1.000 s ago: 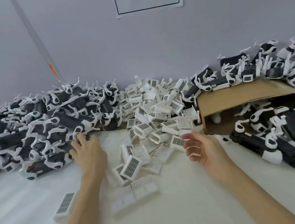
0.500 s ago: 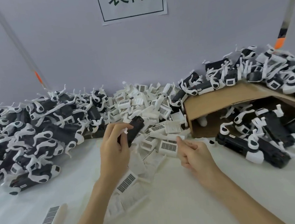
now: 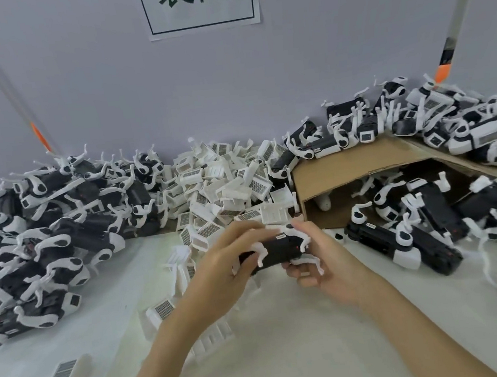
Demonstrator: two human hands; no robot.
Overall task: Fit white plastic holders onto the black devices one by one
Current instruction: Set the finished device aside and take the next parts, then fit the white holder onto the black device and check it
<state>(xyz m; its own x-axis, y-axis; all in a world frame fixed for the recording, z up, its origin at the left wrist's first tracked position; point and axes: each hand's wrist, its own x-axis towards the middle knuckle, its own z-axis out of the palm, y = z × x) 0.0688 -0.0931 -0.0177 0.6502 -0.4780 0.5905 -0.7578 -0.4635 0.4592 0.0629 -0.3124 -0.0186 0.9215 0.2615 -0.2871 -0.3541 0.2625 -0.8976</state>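
head view: both hands (image 3: 219,272) grip black device (image 3: 279,251)

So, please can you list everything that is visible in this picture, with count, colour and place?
black device: one, black with white arms, held in both hands at centre
white holders: many, white, piled at the centre by the wall
left pile of devices: many, black and white, left
cardboard box: one, brown, right, with devices on it and inside
paper sign: one, white, on the wall
table: one, white, below
left hand: grip on the device
right hand: grip on the device
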